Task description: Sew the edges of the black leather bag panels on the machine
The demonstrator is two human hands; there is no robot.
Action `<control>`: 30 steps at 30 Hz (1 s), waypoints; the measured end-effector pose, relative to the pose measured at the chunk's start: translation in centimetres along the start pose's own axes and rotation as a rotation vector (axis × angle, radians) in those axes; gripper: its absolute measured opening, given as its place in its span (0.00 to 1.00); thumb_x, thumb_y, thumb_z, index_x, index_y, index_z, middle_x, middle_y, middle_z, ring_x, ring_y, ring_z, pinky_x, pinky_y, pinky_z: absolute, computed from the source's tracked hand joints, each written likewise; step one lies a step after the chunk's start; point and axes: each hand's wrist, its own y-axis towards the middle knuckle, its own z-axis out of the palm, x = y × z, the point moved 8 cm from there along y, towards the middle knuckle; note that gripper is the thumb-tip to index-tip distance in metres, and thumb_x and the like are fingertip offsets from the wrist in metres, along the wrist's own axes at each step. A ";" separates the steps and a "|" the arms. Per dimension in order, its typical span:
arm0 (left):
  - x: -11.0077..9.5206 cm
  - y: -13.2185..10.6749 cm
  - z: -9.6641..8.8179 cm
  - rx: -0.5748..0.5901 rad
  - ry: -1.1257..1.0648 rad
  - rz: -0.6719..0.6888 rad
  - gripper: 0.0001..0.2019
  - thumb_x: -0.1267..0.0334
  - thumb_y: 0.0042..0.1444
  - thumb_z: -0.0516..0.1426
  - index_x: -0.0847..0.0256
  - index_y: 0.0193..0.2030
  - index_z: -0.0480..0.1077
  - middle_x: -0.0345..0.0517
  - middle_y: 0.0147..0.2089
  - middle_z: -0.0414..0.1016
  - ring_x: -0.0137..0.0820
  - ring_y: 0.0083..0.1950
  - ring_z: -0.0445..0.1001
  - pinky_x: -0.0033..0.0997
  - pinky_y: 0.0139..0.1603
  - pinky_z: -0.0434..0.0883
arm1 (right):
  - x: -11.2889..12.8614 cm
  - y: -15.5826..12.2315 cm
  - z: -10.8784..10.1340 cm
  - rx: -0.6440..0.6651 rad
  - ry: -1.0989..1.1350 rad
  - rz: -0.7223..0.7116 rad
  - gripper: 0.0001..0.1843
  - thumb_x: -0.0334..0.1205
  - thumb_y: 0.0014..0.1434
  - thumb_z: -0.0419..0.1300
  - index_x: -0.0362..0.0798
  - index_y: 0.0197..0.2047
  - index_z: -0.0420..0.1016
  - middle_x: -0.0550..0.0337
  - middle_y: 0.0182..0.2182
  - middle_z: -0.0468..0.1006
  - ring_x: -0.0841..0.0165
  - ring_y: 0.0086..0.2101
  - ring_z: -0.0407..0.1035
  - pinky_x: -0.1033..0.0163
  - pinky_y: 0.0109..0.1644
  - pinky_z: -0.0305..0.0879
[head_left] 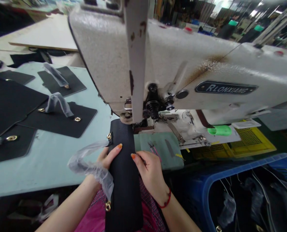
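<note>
Black panel [124, 183], left hand [106, 160] partly behind, right hand [150, 169], fingers mostly hidden

A red cord bracelet [168, 198] with dark flecks rings the wrist of the right hand [152, 170]. Above the bracelet, the thumbnail [133, 156] is orange; left of the bracelet show pink cloth [91, 220] and finely checked purplish fabric [147, 195].

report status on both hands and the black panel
Left hand grips black panel, thumb on top; right hand at its right edge. Panel's far end at sewing machine head, contact hidden. Wrapped handle drapes over left wrist.
</note>
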 end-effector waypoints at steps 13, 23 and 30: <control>1.5 0.9 0.4 0.010 -0.071 -0.207 0.18 0.53 0.46 0.66 0.63 0.40 0.75 0.47 0.28 0.81 0.37 0.25 0.78 0.33 0.27 0.77 | -1.6 -3.5 0.8 0.138 0.659 0.132 0.16 0.48 0.67 0.55 0.49 0.50 0.79 0.56 0.43 0.79 0.65 0.44 0.73 0.61 0.53 0.67; 1.8 1.0 0.2 0.025 -0.031 -0.185 0.16 0.52 0.48 0.65 0.63 0.37 0.76 0.46 0.30 0.81 0.38 0.28 0.79 0.33 0.32 0.78 | -2.4 -4.1 1.4 0.287 0.684 0.310 0.14 0.44 0.63 0.58 0.44 0.43 0.80 0.65 0.21 0.69 0.80 0.17 0.54 0.76 0.17 0.49; 2.0 1.6 -0.2 0.040 -0.010 -0.177 0.19 0.51 0.48 0.66 0.64 0.39 0.75 0.47 0.32 0.82 0.37 0.29 0.79 0.32 0.34 0.79 | -2.0 -3.6 1.2 0.411 0.767 0.344 0.13 0.43 0.62 0.59 0.42 0.43 0.78 0.66 0.21 0.71 0.80 0.15 0.61 0.78 0.16 0.54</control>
